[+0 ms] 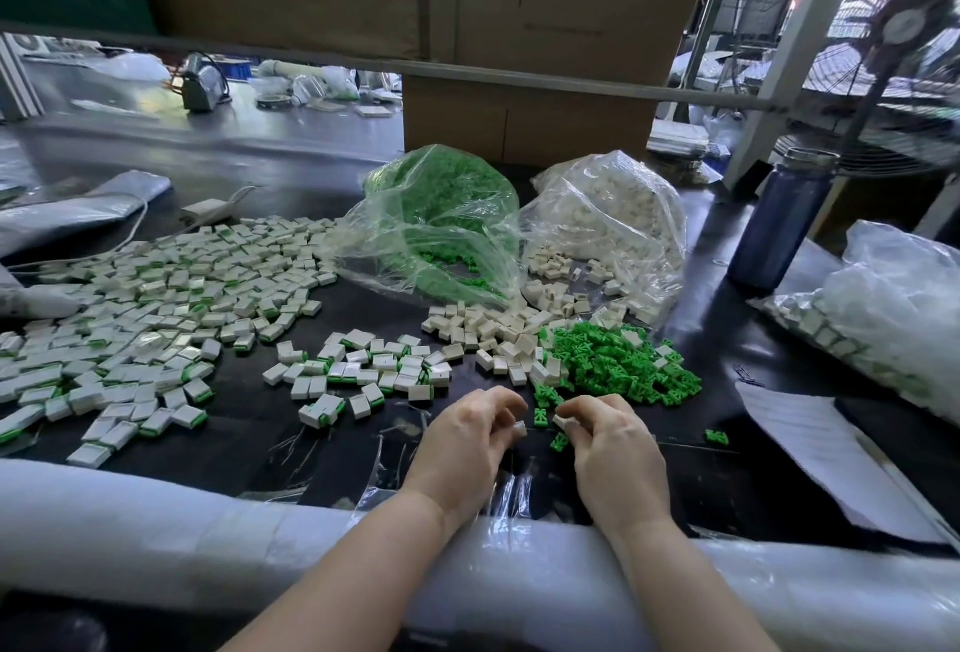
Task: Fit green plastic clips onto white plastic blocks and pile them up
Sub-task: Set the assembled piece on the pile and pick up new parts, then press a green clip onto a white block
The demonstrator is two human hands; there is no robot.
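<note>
Two hands (470, 435) (613, 435) are working at the table's (291, 448) near edge, loose clips (618, 363) lying just behind them, finished blocks (156, 298) spreading left, two bags (441, 220) (618, 214) sitting farther back.

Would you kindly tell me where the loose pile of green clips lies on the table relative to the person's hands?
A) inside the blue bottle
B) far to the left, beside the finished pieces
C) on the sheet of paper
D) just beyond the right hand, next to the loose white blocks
D: the loose pile of green clips lies just past the right hand, beside the loose white blocks.
</note>
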